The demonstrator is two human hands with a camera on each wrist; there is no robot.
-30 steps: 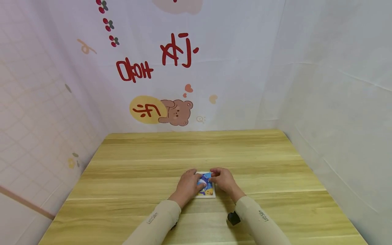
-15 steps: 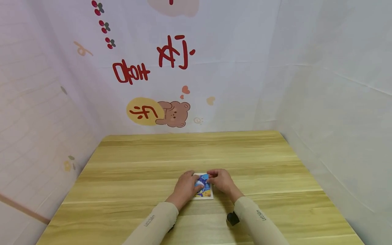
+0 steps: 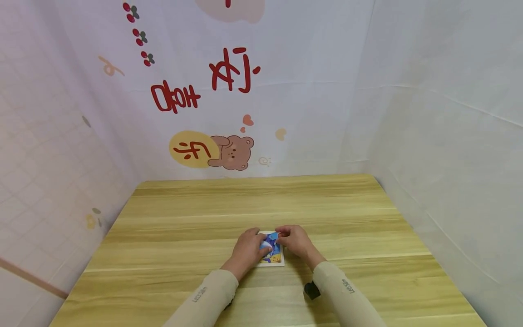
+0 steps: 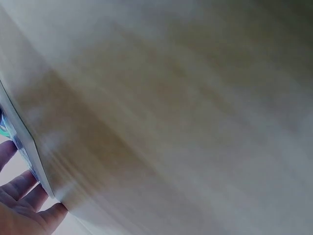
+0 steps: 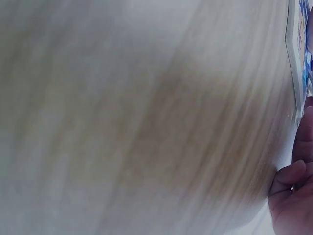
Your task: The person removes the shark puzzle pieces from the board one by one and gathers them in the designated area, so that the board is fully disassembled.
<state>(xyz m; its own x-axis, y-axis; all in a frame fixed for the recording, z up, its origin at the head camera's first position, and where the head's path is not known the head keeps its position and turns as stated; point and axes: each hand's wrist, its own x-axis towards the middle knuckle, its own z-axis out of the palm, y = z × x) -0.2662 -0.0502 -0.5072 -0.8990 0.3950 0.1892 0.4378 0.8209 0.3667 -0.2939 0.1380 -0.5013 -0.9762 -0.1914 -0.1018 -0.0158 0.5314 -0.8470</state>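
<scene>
A small square puzzle board (image 3: 279,263) with a pale border and a blue-and-yellow picture lies flat on the table. My left hand (image 3: 246,249) holds it from the left, thumb on the picture and fingers along the edge. In the left wrist view, the fingers (image 4: 35,197) meet the board's rim. At the top right corner my right hand (image 3: 297,240) pinches a light blue puzzle piece (image 3: 273,235) between thumb and forefinger; the fingertips partly cover it. Only part of the right hand (image 5: 296,196) shows in the right wrist view, beside the board's edge.
The wood-grain table (image 3: 184,213) extends around the board on all sides. White printed cloth (image 3: 318,113) hangs behind and at both sides. A dark wrist device (image 3: 312,290) sits under the right sleeve.
The head view has shifted slightly, so everything appears a little farther left than one second ago. Both hands stay at the board, with hardly any finger movement visible.
</scene>
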